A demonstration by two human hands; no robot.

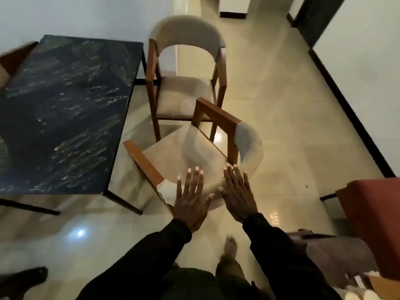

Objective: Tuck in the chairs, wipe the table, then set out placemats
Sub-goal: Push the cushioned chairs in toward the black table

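Floor: glossy cream tiles, with lamp glare below and left of the fingers.
Room: white walls with dark skirting.
Red seat: rust-coloured, upholstered, well to the right of the fingers.
Table: rectangular black marble-look top with pale veins on thin dark legs, left of the fingers.
Near chair: brown wooden arms, beige seat and curved backrest. Directly under and ahead of the fingers, beside the table's near corner, not tucked under. Backrest-to-front axis points away and leftward.
Far chair: same make, beyond the fingertips, seat front facing back toward them.
Left hand: fingers straight and spread over the backrest; contact blurred, cannot tell.
Right hand: likewise.
Count: two chairs, one table.
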